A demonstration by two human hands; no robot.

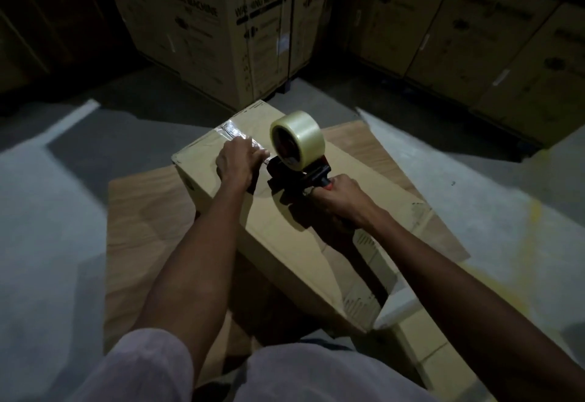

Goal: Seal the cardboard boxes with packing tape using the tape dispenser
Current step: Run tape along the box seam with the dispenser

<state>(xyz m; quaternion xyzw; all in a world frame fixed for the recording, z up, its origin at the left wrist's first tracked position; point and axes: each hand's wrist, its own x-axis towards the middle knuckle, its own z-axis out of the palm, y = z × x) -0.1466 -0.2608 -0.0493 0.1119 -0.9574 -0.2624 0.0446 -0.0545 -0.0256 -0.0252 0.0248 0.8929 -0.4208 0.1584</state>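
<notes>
Box: a long cardboard box (pixel 304 227) lies on a flat sheet of cardboard (pixel 139 227) on the floor, running away from the person at a slant.
Tape on box: a shiny strip of clear tape (pixel 235 137) runs along the top of the box from the far end to the dispenser.
Dispenser: the tape dispenser (pixel 297 173) sits on top of the box near its far half, dark frame down on the cardboard, with a roll of clear tape (pixel 297 138) standing up on it.
Right hand: the right hand (pixel 340 194) is curled round the dispenser's red and black handle, just behind the frame.
Left hand: the left hand (pixel 235 162) rests on the box top beside the dispenser's front, fingers bent down onto the strip of tape, pressing it; whether they pinch it cannot be told.
Lighting: dim, with a bright patch on the box and hands.
Floor: grey concrete floor (pixel 53 211) with pale painted lines.
Behind: tall printed cartons (pixel 202 28) stand in rows, one marked LG and washing machine.
</notes>
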